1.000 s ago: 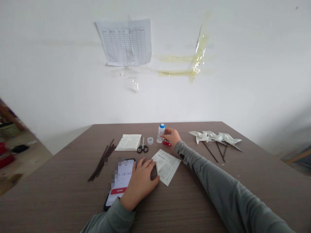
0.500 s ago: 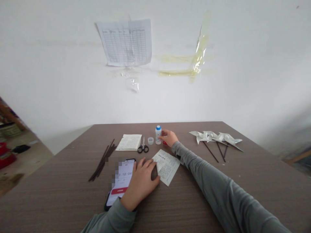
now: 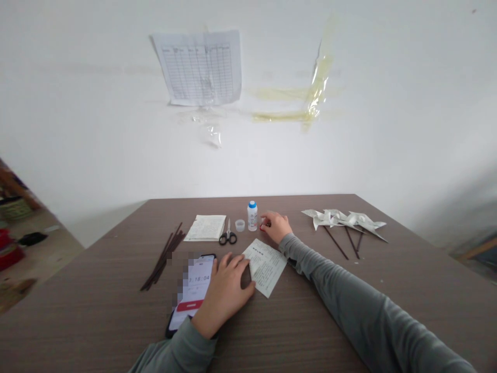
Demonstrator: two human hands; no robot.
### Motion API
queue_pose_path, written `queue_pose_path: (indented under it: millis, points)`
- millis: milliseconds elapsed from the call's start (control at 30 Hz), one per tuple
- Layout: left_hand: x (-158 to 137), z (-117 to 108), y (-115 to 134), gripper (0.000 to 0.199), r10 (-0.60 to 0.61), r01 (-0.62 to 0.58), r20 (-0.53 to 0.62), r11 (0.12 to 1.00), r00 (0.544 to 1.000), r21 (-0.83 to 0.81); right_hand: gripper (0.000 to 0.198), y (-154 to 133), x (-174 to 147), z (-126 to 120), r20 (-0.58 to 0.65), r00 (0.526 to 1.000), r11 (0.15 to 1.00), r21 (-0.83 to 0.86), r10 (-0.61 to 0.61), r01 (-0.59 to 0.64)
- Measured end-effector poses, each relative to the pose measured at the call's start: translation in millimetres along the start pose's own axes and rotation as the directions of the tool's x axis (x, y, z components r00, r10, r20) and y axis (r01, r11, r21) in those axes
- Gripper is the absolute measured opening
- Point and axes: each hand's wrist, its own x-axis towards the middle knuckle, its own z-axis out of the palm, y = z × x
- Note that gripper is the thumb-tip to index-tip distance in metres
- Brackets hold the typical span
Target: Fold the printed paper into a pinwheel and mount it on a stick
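Observation:
My left hand (image 3: 229, 287) rests on the table with its fingers spread, fingertips at the left edge of a square sheet of printed paper (image 3: 267, 269). Partly under that wrist and forearm lies a phone (image 3: 196, 285) showing running digits. Farther out, my right hand (image 3: 276, 226) has its fingers curled around a small red object (image 3: 265, 227), mostly covered by them; its kind cannot be made out. Just left of those fingers stands a white bottle with a blue cap (image 3: 252, 216). A small clear cup (image 3: 239, 225) sits beside the bottle.
Black-handled scissors (image 3: 228, 237) and a stack of printed paper squares (image 3: 205, 228) lie left of the cup. Thin dark sticks (image 3: 163, 259) are bundled farther left. Paper pinwheels on sticks (image 3: 344, 218) lie at the right. A wall (image 3: 248, 166) rises behind the table.
My right hand has moved slightly right, away from the bottle, and its fingers have closed on the small red object. My left hand has stayed in place.

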Motion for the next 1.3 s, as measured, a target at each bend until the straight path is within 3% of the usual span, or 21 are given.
queue_pose_path:
  millis: [200, 467, 600, 700, 933, 1133, 1233, 1300]
  points:
    - [-0.2, -0.1, 1.7, 0.063, 0.016, -0.016, 0.004, 1.0, 1.0, 0.003, 0.05, 5.4, -9.9, -4.8, 0.01, 1.0, 0.998, -0.059, -0.002, 0.003]
    - [-0.1, 0.1, 2.3, 0.062, 0.005, -0.005, -0.011, 1.0, 1.0, -0.004, 0.048, 15.5, -14.4, -5.7, -0.032, 0.998, 0.998, -0.032, -0.057, 0.056]
    - [0.0, 3.8, -1.4, 0.062, 0.024, -0.024, -0.028, 1.0, 0.999, -0.011, 0.046, 24.1, -21.0, -8.5, -0.072, 0.99, 0.993, 0.002, -0.119, 0.12]
    - [-1.6, 5.0, 0.3, 0.062, 0.03, -0.03, -0.025, 1.0, 0.999, -0.004, 0.04, 35.8, -36.1, -11.6, -0.08, 0.967, 0.968, 0.054, -0.242, 0.246]
    - [-4.9, -0.3, 10.3, 0.065, 0.01, -0.01, 0.002, 1.0, 1.0, 0.014, 0.027, 60.9, -96.3, -6.7, 0.093, 0.901, 0.905, 0.017, -0.425, 0.425]
    - [-7.8, -1.4, 12.0, 0.061, 0.053, -0.054, -0.038, 0.998, 0.998, -0.019, 0.021, 58.9, -126.1, -7.6, 0.196, 0.803, 0.815, -0.032, -0.563, 0.579]
    - [-8.2, -2.1, 14.0, 0.059, 0.063, -0.063, -0.035, 0.998, 0.997, -0.016, 0.02, 47.9, -132.2, -13.3, 0.221, 0.792, 0.803, -0.058, -0.569, 0.593]
    - [-7.7, -2.1, 15.4, 0.058, 0.06, -0.061, -0.019, 0.998, 0.998, -0.009, 0.019, 39.1, -134.5, -16.8, 0.237, 0.81, 0.817, -0.096, -0.536, 0.568]
